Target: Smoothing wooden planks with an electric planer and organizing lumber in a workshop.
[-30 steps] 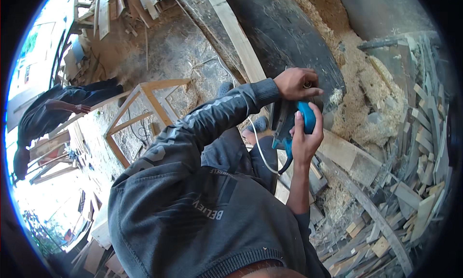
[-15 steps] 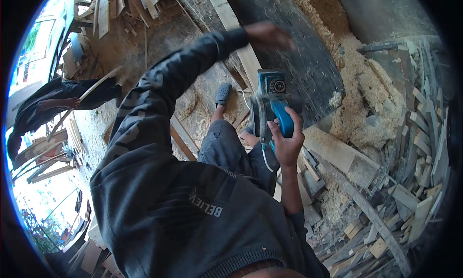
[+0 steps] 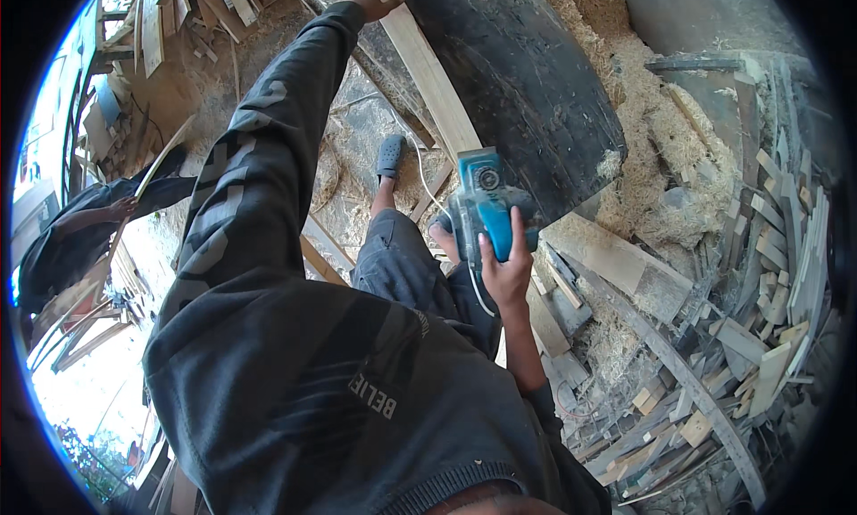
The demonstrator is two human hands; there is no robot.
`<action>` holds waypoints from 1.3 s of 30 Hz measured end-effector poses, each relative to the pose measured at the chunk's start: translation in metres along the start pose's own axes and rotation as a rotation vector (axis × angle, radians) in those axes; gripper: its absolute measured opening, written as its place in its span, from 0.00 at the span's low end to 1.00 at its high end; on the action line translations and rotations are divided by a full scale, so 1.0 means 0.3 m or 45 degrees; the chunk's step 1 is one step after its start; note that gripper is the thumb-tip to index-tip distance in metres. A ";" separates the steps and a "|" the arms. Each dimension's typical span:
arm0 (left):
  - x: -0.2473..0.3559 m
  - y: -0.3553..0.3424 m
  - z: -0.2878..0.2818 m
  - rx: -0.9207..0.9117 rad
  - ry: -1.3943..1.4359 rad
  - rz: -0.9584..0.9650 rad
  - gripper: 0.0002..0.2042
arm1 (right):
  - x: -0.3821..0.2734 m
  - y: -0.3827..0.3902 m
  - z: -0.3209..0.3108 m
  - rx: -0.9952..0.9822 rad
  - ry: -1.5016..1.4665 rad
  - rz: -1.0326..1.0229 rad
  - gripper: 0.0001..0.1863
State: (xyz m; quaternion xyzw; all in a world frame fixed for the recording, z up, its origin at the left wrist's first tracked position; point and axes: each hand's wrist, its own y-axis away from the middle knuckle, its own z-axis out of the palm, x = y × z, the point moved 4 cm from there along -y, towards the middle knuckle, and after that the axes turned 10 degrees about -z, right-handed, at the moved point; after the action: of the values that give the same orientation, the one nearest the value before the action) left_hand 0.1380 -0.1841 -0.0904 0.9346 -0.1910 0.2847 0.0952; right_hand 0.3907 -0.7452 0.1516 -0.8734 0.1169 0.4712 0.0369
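Left hand outstretched on plank

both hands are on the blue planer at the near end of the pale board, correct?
Not both: only the right hand is on the blue planer at the near end of the pale board; the head view shows the left hand farther up that board.

The power tool is bright blue with black bits. The long board is pale yellow-brown. The surface is black with grey streaks. The cord is white. The sweatshirt is dark grey, with light grey shapes down one sleeve. The shoe is grey-blue. The wood shavings are pale tan.
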 end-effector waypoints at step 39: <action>0.014 -0.078 -0.162 -0.505 0.298 -0.685 0.42 | -0.291 -1.009 0.479 0.030 0.106 -0.386 0.28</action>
State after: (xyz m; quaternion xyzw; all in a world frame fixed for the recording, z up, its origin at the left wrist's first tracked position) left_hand 0.1268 -0.1503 -0.0499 0.8757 0.0227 0.3121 0.3677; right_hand 0.2999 -0.4116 0.1310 -0.8994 -0.0094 0.4221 0.1129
